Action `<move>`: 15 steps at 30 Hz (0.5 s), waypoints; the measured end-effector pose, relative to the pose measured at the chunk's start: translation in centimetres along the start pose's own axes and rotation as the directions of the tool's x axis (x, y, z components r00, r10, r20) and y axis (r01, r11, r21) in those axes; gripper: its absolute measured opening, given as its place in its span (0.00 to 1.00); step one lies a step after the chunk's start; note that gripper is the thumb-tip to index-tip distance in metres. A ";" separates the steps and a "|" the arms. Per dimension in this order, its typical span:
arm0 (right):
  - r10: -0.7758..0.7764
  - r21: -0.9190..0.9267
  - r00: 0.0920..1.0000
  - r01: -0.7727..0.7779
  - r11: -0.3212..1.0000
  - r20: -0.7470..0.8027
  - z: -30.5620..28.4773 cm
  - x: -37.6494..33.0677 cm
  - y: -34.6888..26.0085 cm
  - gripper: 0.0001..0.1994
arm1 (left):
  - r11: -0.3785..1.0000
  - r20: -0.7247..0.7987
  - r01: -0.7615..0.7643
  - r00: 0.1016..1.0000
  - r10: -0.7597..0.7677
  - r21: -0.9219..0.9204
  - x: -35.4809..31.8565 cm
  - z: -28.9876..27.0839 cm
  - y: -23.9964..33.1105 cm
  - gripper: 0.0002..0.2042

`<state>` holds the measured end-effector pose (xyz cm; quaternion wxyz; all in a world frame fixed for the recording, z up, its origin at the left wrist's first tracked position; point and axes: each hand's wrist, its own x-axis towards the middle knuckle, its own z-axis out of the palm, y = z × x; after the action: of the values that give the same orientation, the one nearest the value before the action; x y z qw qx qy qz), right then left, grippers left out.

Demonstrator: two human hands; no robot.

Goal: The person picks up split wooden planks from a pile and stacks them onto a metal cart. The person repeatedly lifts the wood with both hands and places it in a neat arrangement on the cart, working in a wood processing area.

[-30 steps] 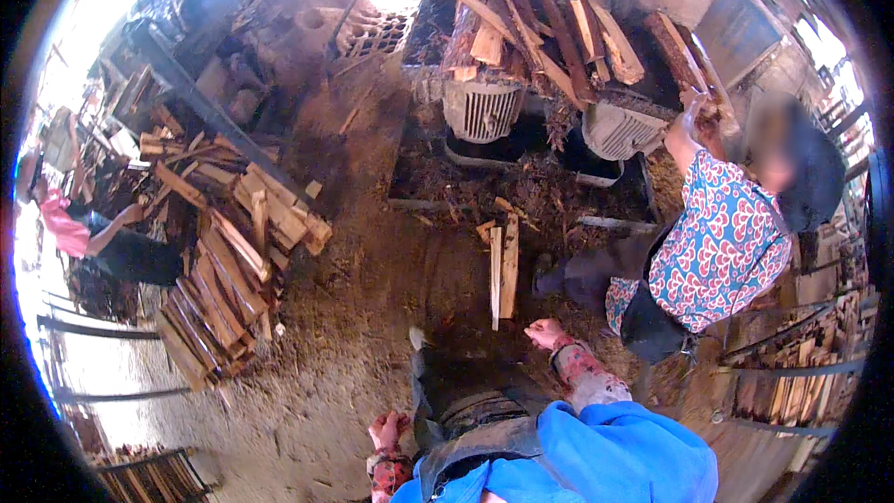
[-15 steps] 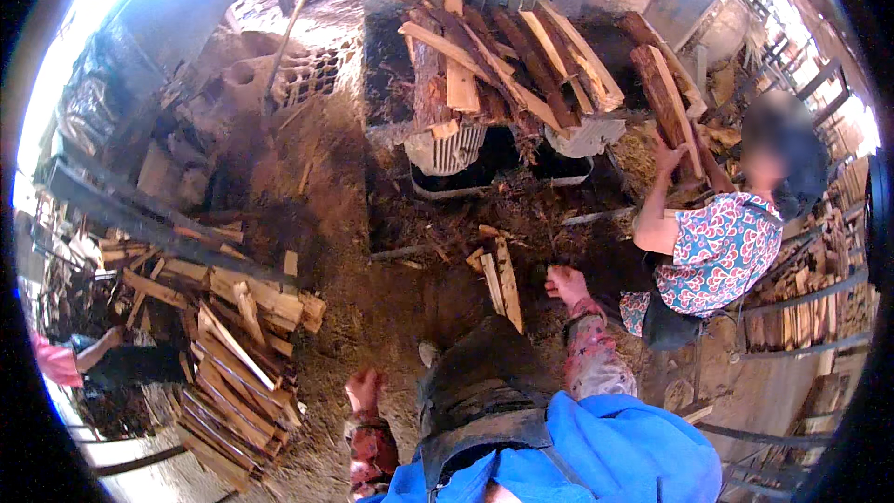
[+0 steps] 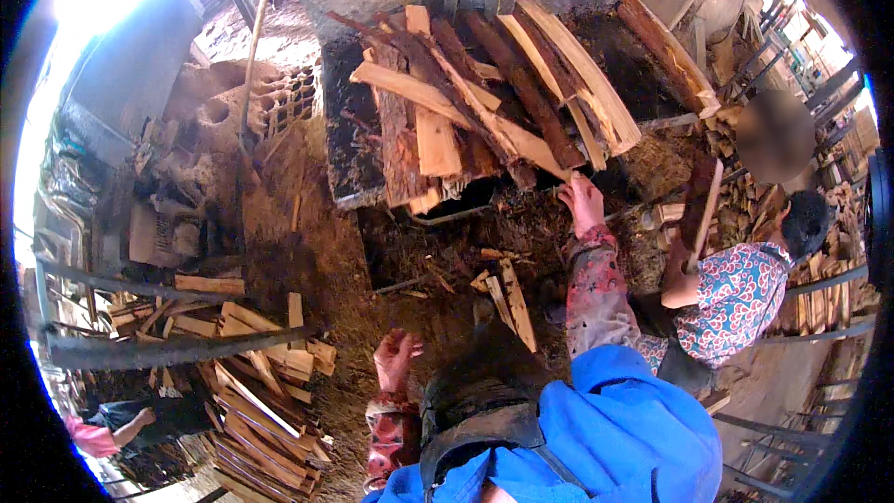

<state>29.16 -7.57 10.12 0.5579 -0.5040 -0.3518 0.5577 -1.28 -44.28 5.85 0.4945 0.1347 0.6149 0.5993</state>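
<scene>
My right hand [image 3: 583, 205] is stretched forward to the near end of a long pale split log [image 3: 526, 142]. The fingers close round its tip, while the rest of it lies slantwise in a heap of split logs [image 3: 438, 144] on a dark bench [image 3: 349, 168]. My left hand [image 3: 395, 360] hangs low in front of me, holding nothing, with its fingers loosely curled and apart. Between my arms, a few short split sticks [image 3: 514, 303] lie on the ground.
At right, a co-worker in a patterned top [image 3: 740, 293] holds a piece of wood [image 3: 706, 212]. A large pile of split firewood [image 3: 265, 428] lies at left, beside a metal rail [image 3: 177, 351]. Another person's arm [image 3: 130, 428] shows at far left.
My right hand has reached forward from beside the ground sticks to the split log's end. My left hand's fingers have loosened. The co-worker has moved a piece of wood off the bench toward themselves.
</scene>
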 end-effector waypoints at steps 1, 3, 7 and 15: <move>0.032 -0.064 0.999 -0.029 0.998 0.032 0.3 1.2 0.3 0.25 | 1.000 0.020 0.008 1.000 -0.008 -0.003 0.7 1.4 0.4 0.11; 0.008 -0.294 1.000 -0.015 0.956 -0.027 1.1 1.6 0.8 0.23 | 0.999 0.053 0.035 0.998 -0.035 -0.009 1.1 3.8 1.5 0.12; -0.181 -0.401 0.973 0.224 0.888 0.142 4.7 -0.6 -0.9 0.18 | 0.998 0.137 0.026 0.990 -0.033 0.052 3.4 7.0 3.7 0.13; -0.176 -0.748 0.954 0.299 0.592 0.242 0.3 -1.2 -7.3 0.15 | 0.986 0.515 0.038 0.849 -0.118 0.164 8.4 16.9 7.5 0.16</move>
<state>30.62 -7.77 17.36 0.3280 -0.6022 -0.6606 0.3057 4.56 -25.84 12.16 0.6557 0.3036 0.5048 0.4723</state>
